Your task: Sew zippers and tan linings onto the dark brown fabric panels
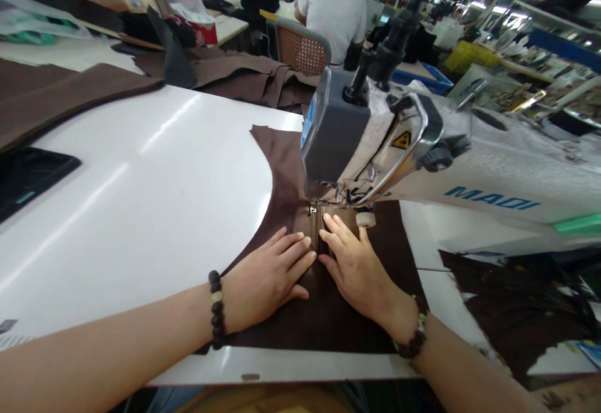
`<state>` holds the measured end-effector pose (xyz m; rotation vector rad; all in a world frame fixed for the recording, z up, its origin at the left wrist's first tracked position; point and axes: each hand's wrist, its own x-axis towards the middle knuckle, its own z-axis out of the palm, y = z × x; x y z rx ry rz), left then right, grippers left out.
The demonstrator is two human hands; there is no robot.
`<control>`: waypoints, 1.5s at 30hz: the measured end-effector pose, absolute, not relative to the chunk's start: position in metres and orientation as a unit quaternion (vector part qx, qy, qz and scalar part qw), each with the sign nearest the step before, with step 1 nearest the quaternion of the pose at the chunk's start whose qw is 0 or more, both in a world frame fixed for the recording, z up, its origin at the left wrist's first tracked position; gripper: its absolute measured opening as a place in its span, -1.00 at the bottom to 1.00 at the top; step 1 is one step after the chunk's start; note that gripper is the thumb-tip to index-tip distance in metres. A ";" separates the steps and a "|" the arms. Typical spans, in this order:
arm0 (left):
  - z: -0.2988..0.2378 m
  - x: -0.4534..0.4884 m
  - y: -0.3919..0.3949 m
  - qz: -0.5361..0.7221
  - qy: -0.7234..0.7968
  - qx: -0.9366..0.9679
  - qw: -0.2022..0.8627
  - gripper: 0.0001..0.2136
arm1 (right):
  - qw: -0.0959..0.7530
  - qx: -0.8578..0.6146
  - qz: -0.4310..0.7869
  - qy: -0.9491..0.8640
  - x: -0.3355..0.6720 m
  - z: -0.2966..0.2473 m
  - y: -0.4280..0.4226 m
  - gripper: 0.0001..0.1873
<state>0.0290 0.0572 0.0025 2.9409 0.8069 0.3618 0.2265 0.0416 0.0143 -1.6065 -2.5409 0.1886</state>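
Dark brown panel [323,316] lies flat, its left edge curving inward.

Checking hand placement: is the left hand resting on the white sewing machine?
No, the left hand rests with its fingers on the dark brown sheet.

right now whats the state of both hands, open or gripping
Left hand: open, laid palm-down on the brown material, no grip visible.
Right hand: open, fingers spread on the same material, no grip visible.
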 end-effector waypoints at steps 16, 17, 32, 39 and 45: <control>0.000 0.030 0.067 0.104 0.255 0.960 0.039 -0.55 | 0.070 -0.521 0.054 -0.849 0.231 0.008 0.053 -0.50; 0.000 0.030 0.069 0.101 0.256 0.961 0.041 -0.55 | 0.074 -0.519 0.059 -0.850 0.231 0.008 0.055 -0.51; 0.002 0.034 0.102 0.119 0.251 0.960 0.047 -0.56 | 0.093 -0.517 0.073 -0.848 0.234 0.012 0.085 -0.63; 0.001 0.035 0.117 0.113 0.242 0.962 0.060 -0.62 | 0.105 -0.523 0.082 -0.842 0.236 0.010 0.098 -0.69; 0.002 0.034 0.122 0.129 0.235 0.962 0.053 -0.68 | 0.109 -0.532 0.094 -0.834 0.234 0.014 0.102 -0.69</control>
